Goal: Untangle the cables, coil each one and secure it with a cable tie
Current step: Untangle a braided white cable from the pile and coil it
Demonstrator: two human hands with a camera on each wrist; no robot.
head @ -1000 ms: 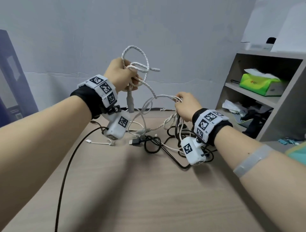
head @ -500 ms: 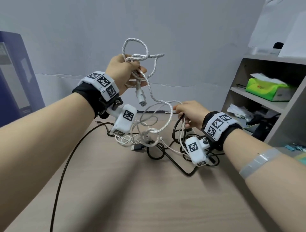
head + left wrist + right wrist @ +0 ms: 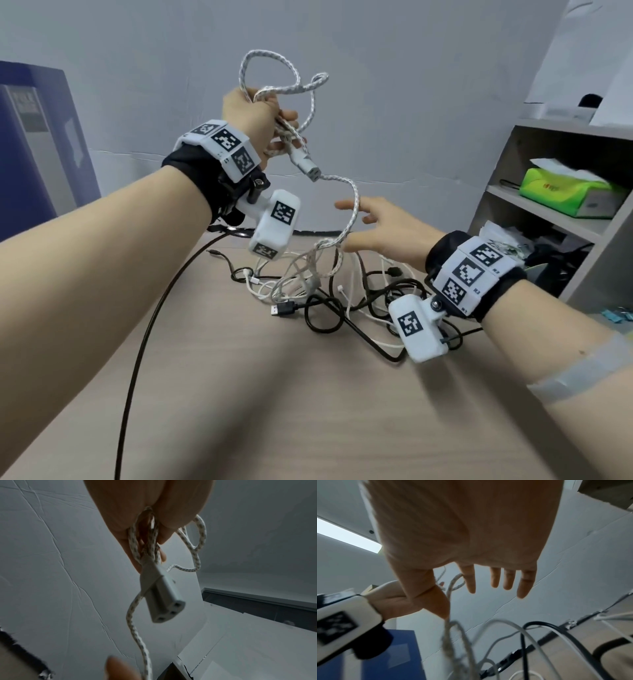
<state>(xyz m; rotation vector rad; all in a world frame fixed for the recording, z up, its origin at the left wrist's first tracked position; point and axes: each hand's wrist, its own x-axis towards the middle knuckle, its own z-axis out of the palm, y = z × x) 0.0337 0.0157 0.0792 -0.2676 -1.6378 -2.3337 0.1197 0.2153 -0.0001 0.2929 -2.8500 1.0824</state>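
Note:
My left hand (image 3: 260, 120) is raised above the table and grips several loops of a white braided cable (image 3: 352, 205). The cable's grey three-hole plug (image 3: 306, 166) hangs just below the fist, shown close up in the left wrist view as the plug (image 3: 163, 599) under the curled fingers (image 3: 123, 524). From there the braided cable drops into a tangle of white and black cables (image 3: 329, 294) on the table. My right hand (image 3: 383, 229) hovers beside the hanging strand with fingers (image 3: 494, 578) spread and straight, holding nothing; the strand runs next to its thumb (image 3: 435, 599).
A long black cable (image 3: 137, 342) trails toward the near left edge of the wooden table (image 3: 274, 411). A grey shelf unit (image 3: 555, 205) with a green tissue box (image 3: 565, 192) stands at the right. A blue cabinet (image 3: 37, 144) is at the far left.
My right hand has let go of the cables it pinched and spread its fingers. My left hand has lifted the braided loops a little higher; the plug now dangles below it.

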